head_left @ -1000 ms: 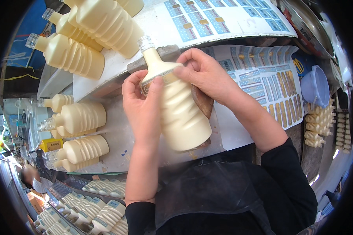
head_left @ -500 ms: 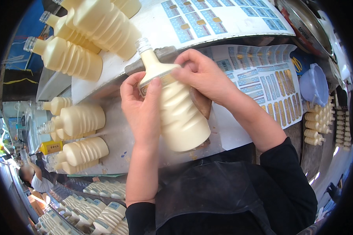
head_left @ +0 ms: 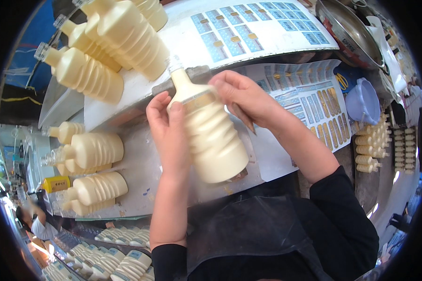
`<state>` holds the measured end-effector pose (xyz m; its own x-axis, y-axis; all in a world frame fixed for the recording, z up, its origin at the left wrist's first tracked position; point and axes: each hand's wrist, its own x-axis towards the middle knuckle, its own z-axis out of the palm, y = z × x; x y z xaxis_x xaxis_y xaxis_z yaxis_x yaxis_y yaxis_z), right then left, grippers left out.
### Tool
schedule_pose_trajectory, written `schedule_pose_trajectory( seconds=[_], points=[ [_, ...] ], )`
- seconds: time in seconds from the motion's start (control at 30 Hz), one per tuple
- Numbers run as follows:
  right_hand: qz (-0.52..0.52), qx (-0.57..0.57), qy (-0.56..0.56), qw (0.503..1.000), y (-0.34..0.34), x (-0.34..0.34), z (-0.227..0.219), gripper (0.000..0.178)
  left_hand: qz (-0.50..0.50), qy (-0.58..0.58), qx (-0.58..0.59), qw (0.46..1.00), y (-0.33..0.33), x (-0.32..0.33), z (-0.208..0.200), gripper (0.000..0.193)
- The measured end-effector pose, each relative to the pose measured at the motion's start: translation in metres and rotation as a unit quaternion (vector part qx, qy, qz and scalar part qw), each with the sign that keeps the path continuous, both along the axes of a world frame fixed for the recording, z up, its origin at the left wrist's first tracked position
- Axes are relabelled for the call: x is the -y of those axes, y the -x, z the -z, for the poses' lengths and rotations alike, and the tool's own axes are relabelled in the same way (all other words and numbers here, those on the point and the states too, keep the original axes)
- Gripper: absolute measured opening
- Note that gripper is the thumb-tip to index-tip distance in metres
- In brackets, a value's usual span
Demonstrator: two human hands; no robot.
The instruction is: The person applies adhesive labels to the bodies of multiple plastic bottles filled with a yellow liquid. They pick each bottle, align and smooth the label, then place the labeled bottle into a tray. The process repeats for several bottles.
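Observation:
A cream ribbed bottle [head_left: 215, 145] with a clear threaded neck lies tilted in front of me, neck pointing away. A gold-and-pale label strip [head_left: 200, 100] runs across its shoulder. My left hand [head_left: 166, 129] is closed on the bottle's left side, its thumb at the left end of the strip. Close to the right end of the shoulder is my right hand [head_left: 248, 96], fingertips pinched together and slightly blurred. A brown, flat, pointed tool [head_left: 243, 119] sticks out below its palm. Whether the right fingertips touch the bottle, I cannot tell.
Sheets of blue labels [head_left: 234, 30] and of gold-and-blue labels [head_left: 314, 100] lie ahead and right. Unlabelled bottles [head_left: 86, 77] stand at the left. A lilac bucket [head_left: 363, 103] and a metal basin [head_left: 354, 35] sit at the right. Another person [head_left: 37, 222] is far left.
My right hand has pulled slightly away from the shoulder, and the brown tool in it has turned edge-on. The left thumb has shifted a little off the strip. The whole view has shifted slightly.

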<state>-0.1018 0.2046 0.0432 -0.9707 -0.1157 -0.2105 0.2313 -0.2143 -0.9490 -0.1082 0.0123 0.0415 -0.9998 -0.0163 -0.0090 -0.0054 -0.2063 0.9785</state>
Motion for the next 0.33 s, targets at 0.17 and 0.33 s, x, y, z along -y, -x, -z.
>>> schedule_pose_trajectory(
  seconds=[0.17, 0.33],
  points=[
    [0.018, -0.013, -0.060, 0.998, 0.007, 0.014, 0.020, 0.034, 0.051, 0.099, -0.038, 0.993, -0.001, 0.012, 0.010, 0.041],
    [0.146, -0.064, -0.150, 0.976, -0.048, -0.003, 0.012, 0.036, 0.078, -0.001, -0.003, 0.997, -0.001, 0.001, 0.016, 0.044]
  ],
)
